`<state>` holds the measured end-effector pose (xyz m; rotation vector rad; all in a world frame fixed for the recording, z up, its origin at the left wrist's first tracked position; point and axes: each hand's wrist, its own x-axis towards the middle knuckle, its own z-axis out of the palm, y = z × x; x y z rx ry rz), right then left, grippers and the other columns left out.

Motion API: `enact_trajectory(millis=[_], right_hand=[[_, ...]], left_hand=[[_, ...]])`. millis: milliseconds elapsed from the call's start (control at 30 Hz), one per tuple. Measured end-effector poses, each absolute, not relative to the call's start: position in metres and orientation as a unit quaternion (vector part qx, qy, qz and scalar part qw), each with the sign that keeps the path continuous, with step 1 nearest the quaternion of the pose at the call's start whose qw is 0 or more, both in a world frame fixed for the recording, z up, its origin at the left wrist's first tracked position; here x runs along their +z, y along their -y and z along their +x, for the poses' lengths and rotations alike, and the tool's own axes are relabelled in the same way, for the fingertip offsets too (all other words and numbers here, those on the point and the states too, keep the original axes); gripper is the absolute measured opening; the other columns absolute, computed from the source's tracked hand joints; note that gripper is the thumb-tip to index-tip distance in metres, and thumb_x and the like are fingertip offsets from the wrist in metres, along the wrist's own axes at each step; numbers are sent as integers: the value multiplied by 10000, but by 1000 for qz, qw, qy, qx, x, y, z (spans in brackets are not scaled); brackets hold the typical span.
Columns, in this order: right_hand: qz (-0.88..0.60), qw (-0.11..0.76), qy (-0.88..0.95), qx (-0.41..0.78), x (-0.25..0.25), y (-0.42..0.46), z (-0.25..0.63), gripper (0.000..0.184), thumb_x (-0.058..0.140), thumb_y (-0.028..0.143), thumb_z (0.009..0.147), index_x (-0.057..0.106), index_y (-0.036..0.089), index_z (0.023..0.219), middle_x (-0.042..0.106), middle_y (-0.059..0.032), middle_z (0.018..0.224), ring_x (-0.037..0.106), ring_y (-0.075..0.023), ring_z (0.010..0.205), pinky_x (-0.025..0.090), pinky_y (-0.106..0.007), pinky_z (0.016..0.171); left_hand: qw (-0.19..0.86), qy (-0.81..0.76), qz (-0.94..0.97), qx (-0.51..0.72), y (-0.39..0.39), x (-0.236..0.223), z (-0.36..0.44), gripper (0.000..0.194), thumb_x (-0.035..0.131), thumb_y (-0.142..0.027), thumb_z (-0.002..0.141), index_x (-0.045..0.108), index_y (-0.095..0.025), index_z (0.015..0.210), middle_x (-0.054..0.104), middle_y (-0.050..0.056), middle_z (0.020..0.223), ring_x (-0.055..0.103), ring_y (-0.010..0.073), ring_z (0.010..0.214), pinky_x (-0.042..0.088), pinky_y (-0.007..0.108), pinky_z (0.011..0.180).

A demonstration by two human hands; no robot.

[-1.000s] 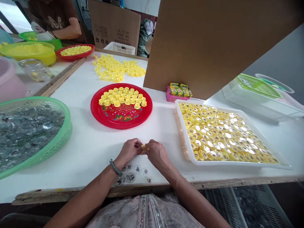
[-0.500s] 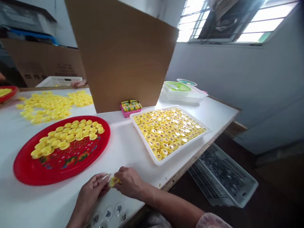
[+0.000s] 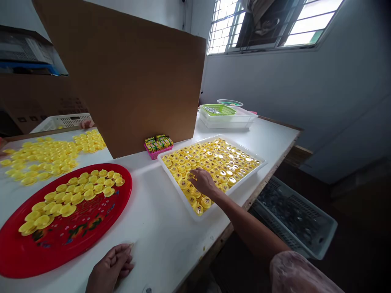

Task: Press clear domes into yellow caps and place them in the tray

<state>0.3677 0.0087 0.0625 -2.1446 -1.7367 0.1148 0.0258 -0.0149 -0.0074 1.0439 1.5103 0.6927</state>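
Head view: my left hand (image 3: 110, 266) is closed over the counter (image 3: 159, 228), its fingertips together on a pale bit (image 3: 132, 245) I can't make out. My right hand (image 3: 203, 181) reaches into the white tray (image 3: 196, 217), fingertips at the yellow discs (image 3: 206, 202) near its left edge; whether they pinch one, I can't tell. I expect each disc to be light, stiff and slick on its shiny face, best taken by the rim. Counting left to right: loose caps (image 3: 45, 158) toward the counter's far edge, too many to count; one red tray (image 3: 77, 240) bearing roughly thirty; one pink basket (image 3: 159, 153); one white tray, its discs beyond counting.
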Motion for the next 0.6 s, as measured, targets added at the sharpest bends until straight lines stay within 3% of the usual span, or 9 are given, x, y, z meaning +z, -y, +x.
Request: enact_trajectory(millis=[100, 300, 600], right_hand=[[-754, 181, 629, 56, 53, -20, 373, 207, 599, 172, 780, 679, 156, 970, 657, -76, 899, 606, -168, 838, 418, -230, 731], [-747, 187, 635, 60, 43, -22, 371, 409, 625, 133, 765, 604, 140, 1174, 645, -103, 1039, 612, -171, 902, 433, -219, 768], [-739, 190, 645, 47, 44, -21, 370, 434, 592, 102, 777, 573, 135, 1209, 611, -111, 1154, 601, -199, 993, 457, -269, 846]], left_hand=[[557, -642, 434, 299, 15, -9, 26, 488, 719, -527, 504, 625, -159, 811, 650, 24, 577, 624, 177, 507, 503, 271, 484], [565, -637, 425, 305, 15, -12, 24, 493, 711, -514, 518, 626, -141, 828, 642, 18, 578, 614, 157, 505, 489, 247, 487], [579, -629, 419, 305, 15, -13, 22, 511, 702, -531, 520, 629, -135, 836, 639, 16, 583, 606, 149, 500, 484, 240, 493]])
